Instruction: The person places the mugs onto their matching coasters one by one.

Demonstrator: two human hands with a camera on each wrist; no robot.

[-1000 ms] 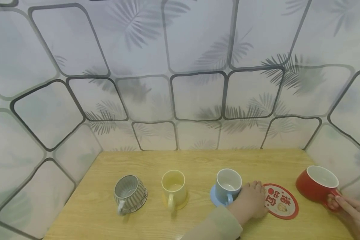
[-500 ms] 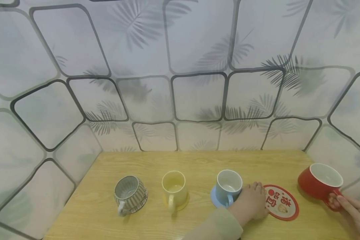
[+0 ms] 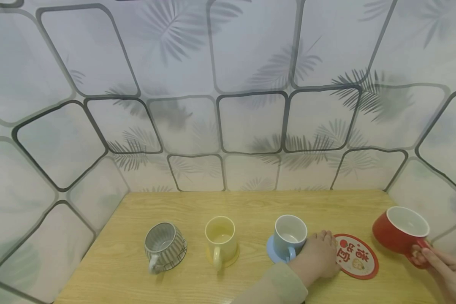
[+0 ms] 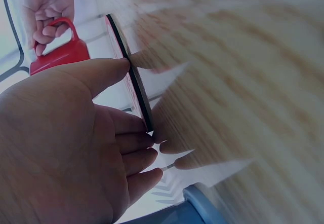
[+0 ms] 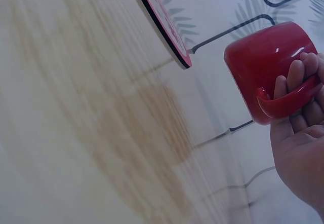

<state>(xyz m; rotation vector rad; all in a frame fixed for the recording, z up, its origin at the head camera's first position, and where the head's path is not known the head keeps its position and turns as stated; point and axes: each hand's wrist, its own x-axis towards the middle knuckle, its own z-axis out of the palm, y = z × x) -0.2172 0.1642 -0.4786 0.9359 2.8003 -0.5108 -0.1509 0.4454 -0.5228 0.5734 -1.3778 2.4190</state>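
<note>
The right hand is gripping the red cup by its handle, fingers curled through the loop as the right wrist view shows, and is holding it clear of the table near the right edge, just right of the red coaster. The cup is tilting, its mouth facing up and slightly toward the back wall, its handle pointing toward the person and to the right; its axis from base to rim is leaning rather than standing plumb. The left hand is resting on the table with fingers nearly straight and relaxed, fingertips touching the coaster's left edge, which the left wrist view shows pressed against the rim. The coaster is lying flat, round, with red print on a pale centre. Just left of that hand the blue cup is standing upright on a blue coaster, its handle pointing toward the person; the hand is lying against or just beside its right side. Further left the yellow cup is standing on a yellow coaster, handle toward the person, and well left again the grey striped cup is sitting on the bare wood, handle also toward the person. Between the red cup and the red coaster only bare wood is showing.
</note>
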